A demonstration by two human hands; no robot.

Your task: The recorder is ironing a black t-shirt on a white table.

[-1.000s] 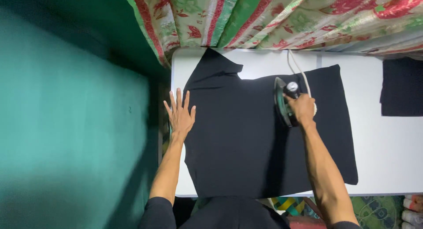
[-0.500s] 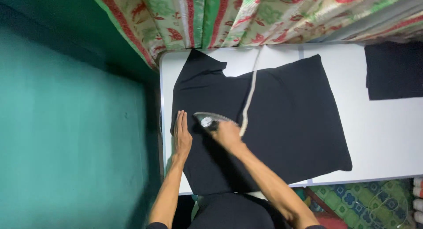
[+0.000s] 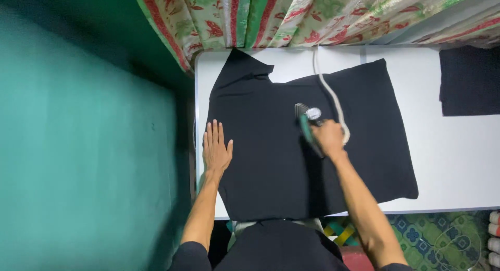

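Pressing is judged mid-pass: the black garment (image 3: 291, 146) is spread flat on the white desk (image 3: 458, 161), pinned at its left edge by the flat, open left hand (image 3: 216, 151), while the iron (image 3: 307, 122) is gripped closed-fisted by the right hand (image 3: 329, 139), unpressed right area likely next.

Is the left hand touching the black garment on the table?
Touching. The head view shows the left hand lying flat, palm down, on the left edge of the black garment, fingers overlapping the cloth with no gap visible.
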